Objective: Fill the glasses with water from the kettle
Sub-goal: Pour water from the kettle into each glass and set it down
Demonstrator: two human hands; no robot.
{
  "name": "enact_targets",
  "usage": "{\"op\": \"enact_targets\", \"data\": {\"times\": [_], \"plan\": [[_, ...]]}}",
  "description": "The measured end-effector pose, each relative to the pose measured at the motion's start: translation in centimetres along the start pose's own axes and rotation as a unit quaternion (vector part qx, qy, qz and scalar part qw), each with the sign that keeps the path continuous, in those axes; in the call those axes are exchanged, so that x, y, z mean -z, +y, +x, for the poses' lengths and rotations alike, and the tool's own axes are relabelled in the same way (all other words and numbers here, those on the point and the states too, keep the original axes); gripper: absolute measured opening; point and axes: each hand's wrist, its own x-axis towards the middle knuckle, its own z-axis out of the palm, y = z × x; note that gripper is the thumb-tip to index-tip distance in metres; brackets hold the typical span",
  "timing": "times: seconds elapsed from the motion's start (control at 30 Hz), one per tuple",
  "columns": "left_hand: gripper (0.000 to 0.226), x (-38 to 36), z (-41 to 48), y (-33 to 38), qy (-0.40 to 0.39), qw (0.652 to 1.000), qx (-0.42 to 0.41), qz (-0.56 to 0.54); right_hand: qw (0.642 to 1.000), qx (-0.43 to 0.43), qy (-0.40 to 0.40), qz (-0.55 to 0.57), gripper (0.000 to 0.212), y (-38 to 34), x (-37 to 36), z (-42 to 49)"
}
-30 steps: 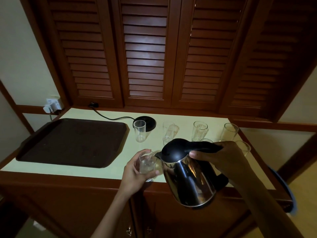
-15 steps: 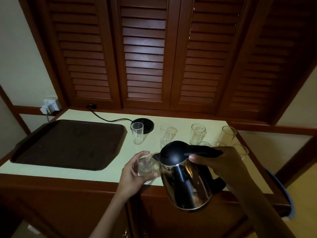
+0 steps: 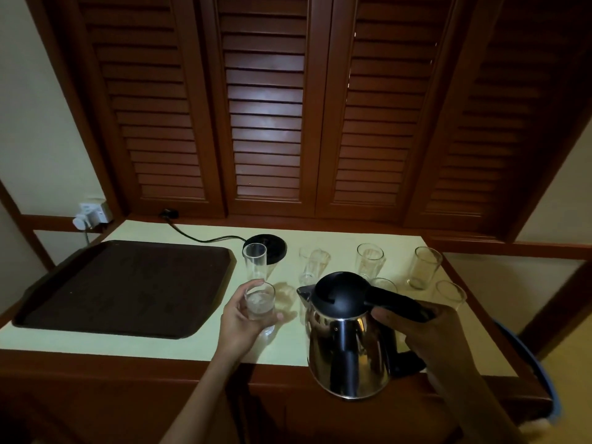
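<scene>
L hand (image 3: 243, 318): fingers + thumb curled round a short glass (image 3: 259, 302), held upright just above the counter (image 3: 192, 344), near the front edge. Water shows inside; level hard to read.

R hand (image 3: 426, 334): wrapped round the black handle (image 3: 394, 299) of the kettle (image 3: 346, 341). Kettle lifted, roughly upright, steel body hanging over the counter's front edge, black lid shut. Spout (image 3: 302, 293) points left at my held glass, near it but not touching.

Behind held glass: tall glass (image 3: 254, 261), upright, in front of the kettle base (image 3: 272, 251). Cord (image 3: 198, 237) runs from base back-left along the counter.

To the right, five more glasses on the counter: one (image 3: 314, 264) behind the spout, next (image 3: 370, 261), far one (image 3: 424, 267), one (image 3: 450, 294) near the right edge, one (image 3: 384, 283) partly hidden behind the handle. Contents can't tell.

Left side: dark tray (image 3: 121, 286), flat on counter. Wall socket (image 3: 91, 214) w/ plug beyond its back corner. Wooden shutters (image 3: 266, 107) behind everything.
</scene>
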Motion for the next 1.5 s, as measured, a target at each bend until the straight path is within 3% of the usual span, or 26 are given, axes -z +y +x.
{"op": "enact_targets", "data": {"times": [0.2,0.27,0.53,0.63,0.73,0.83,0.9,1.0,1.1,1.27,1.37,1.5], "plan": [[0.072,0.2,3.1,-0.7,0.023,1.000,0.014,0.000,1.000,-0.002,0.009,0.003,0.014,0.3,0.5,0.3],[0.071,0.1,3.6,-0.7,0.020,1.000,0.007,0.009,1.000,-0.004,0.018,0.009,0.032,0.5,0.6,0.4],[0.069,-0.4,3.8,-1.7,0.009,1.000,0.002,0.007,0.999,-0.016,0.036,0.027,0.034,1.0,1.5,0.9],[0.084,-0.9,2.7,-1.0,0.011,1.000,0.001,-0.002,0.999,-0.007,0.040,0.027,0.034,0.9,1.9,0.9],[0.108,-1.5,0.5,-1.8,0.123,0.988,0.014,0.089,0.999,-0.009,0.045,0.026,0.033,0.9,2.5,0.8],[0.068,-3.5,-4.1,-2.5,0.199,0.979,0.031,0.033,0.998,-0.007,0.055,0.025,0.044,1.1,3.2,0.7],[0.046,-4.7,-5.8,-2.8,0.133,0.989,0.063,-0.009,0.998,-0.006,0.059,0.022,0.046,1.3,3.6,0.7],[0.041,-5.8,-5.3,-2.7,0.078,0.994,0.070,0.018,0.998,-0.006,0.063,0.010,0.044,1.5,4.0,0.7],[0.057,-7.2,-3.6,-1.6,0.054,0.996,0.063,0.022,0.998,-0.015,0.065,0.008,0.039,1.7,4.4,0.7],[0.104,-8.8,-0.8,-1.6,0.012,0.997,0.065,0.043,0.998,-0.027,0.062,0.010,0.031,1.7,5.0,0.6],[0.104,-9.5,-0.3,-0.9,-0.032,0.998,0.048,0.021,0.997,-0.032,0.064,0.005,0.030,1.7,5.2,0.6],[0.091,-10.0,0.3,-0.3,-0.057,0.997,0.033,-0.040,0.997,-0.030,0.066,-0.001,0.046,1.6,5.2,0.6]]}}
